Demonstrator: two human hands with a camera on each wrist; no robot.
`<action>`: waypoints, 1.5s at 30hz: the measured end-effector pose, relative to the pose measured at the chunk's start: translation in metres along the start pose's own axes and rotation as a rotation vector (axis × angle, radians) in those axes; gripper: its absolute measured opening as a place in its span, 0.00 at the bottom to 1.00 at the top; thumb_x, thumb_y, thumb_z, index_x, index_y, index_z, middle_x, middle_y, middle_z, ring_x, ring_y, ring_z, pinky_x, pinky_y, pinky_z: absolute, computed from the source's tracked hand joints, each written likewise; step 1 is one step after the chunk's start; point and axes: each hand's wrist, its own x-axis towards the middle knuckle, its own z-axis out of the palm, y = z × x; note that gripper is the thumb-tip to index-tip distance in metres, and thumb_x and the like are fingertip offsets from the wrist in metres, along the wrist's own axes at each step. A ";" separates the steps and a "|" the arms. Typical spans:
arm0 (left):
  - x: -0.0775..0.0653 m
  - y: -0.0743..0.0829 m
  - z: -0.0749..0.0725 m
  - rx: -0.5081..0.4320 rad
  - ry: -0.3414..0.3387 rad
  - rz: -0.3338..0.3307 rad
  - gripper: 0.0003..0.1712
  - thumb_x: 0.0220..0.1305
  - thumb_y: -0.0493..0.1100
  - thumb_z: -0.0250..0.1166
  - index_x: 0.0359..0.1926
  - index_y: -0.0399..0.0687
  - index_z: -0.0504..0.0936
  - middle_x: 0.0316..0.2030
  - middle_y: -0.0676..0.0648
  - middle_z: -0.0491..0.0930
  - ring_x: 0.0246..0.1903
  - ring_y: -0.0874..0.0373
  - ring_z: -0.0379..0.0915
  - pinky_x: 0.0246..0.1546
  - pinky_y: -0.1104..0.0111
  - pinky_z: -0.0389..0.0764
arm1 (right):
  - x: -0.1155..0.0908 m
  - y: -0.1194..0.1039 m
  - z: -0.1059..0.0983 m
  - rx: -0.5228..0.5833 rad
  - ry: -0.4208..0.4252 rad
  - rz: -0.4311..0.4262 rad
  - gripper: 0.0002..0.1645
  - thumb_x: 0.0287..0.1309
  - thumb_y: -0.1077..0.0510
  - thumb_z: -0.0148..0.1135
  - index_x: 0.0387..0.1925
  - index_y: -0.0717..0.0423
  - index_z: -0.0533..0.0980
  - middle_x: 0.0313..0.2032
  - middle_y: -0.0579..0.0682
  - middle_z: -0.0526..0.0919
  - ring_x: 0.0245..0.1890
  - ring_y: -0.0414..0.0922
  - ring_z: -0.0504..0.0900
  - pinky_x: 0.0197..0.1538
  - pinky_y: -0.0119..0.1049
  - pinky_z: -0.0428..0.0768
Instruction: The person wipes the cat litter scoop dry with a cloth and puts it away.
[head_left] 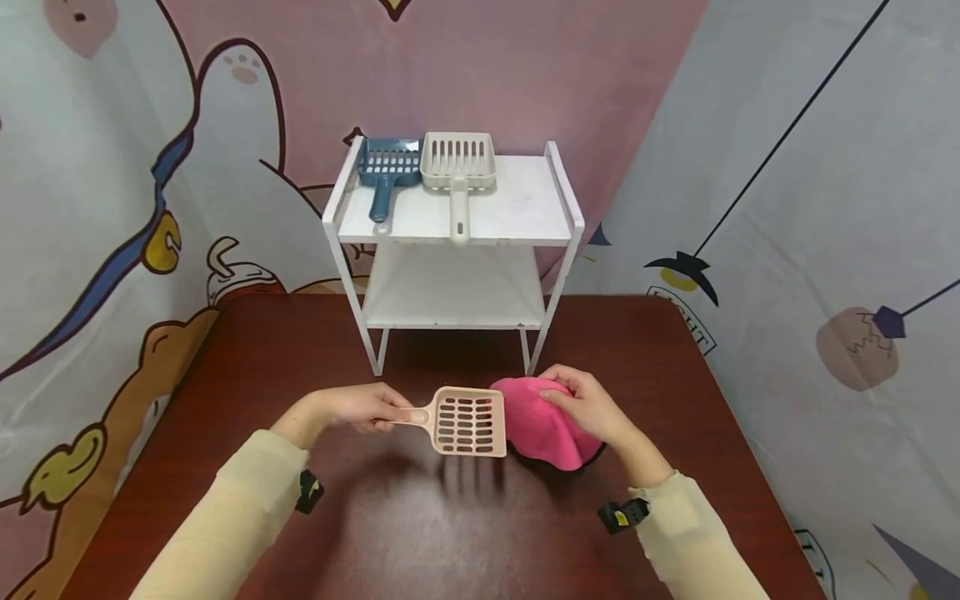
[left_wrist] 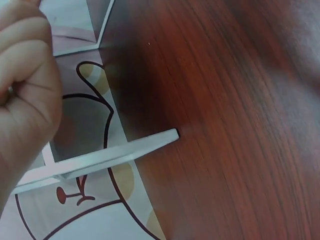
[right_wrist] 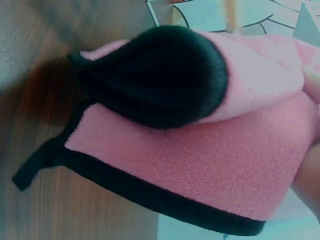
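Observation:
My left hand grips the handle of a light peach litter scoop, held level above the table with its slotted head pointing right. In the left wrist view the curled fingers show at the left edge, but the scoop is out of sight. A pink cloth with black edging hangs from my right hand, pinched between thumb and fingers. The cloth sits close beside the scoop's front edge; whether they touch I cannot tell. The right wrist view shows the cloth folded, with a black loop at one corner.
A white two-tier rack stands at the back of the dark red-brown table. On its top shelf lie a blue litter scoop and an off-white litter scoop, side by side. A cartoon-printed curtain surrounds the table.

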 end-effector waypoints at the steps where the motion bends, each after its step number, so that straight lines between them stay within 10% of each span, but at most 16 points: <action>1: -0.001 -0.001 0.000 -0.006 0.016 -0.010 0.12 0.69 0.39 0.51 0.44 0.36 0.78 0.13 0.56 0.60 0.11 0.68 0.47 0.13 0.77 0.51 | 0.000 0.000 0.000 0.009 0.023 0.003 0.05 0.60 0.63 0.59 0.37 0.60 0.77 0.30 0.55 0.80 0.25 0.35 0.74 0.31 0.28 0.75; 10: 0.012 0.008 0.017 0.003 0.058 -0.001 0.12 0.69 0.38 0.50 0.42 0.36 0.78 0.14 0.55 0.60 0.12 0.66 0.46 0.13 0.75 0.51 | 0.002 -0.017 0.026 0.010 0.189 0.040 0.07 0.59 0.62 0.61 0.39 0.60 0.77 0.22 0.51 0.75 0.18 0.35 0.69 0.25 0.27 0.71; 20: 0.022 0.026 0.032 0.045 0.108 0.024 0.11 0.68 0.37 0.51 0.40 0.37 0.79 0.13 0.54 0.61 0.11 0.66 0.47 0.12 0.75 0.51 | 0.009 -0.020 0.053 -0.130 0.190 0.004 0.10 0.55 0.60 0.64 0.41 0.52 0.80 0.40 0.49 0.83 0.41 0.43 0.79 0.40 0.31 0.77; 29: 0.027 0.032 0.036 0.111 0.150 0.028 0.12 0.68 0.37 0.51 0.37 0.38 0.81 0.12 0.54 0.61 0.11 0.65 0.48 0.12 0.75 0.52 | 0.011 -0.021 0.077 -0.294 0.257 -0.079 0.10 0.53 0.59 0.66 0.39 0.53 0.82 0.36 0.48 0.86 0.39 0.43 0.83 0.39 0.34 0.79; 45: 0.032 0.032 0.040 0.193 0.218 0.126 0.12 0.67 0.35 0.51 0.32 0.36 0.80 0.11 0.55 0.61 0.11 0.66 0.50 0.13 0.74 0.53 | 0.013 -0.019 0.086 -0.161 0.153 0.062 0.09 0.55 0.59 0.65 0.39 0.56 0.81 0.34 0.50 0.85 0.31 0.38 0.80 0.32 0.26 0.76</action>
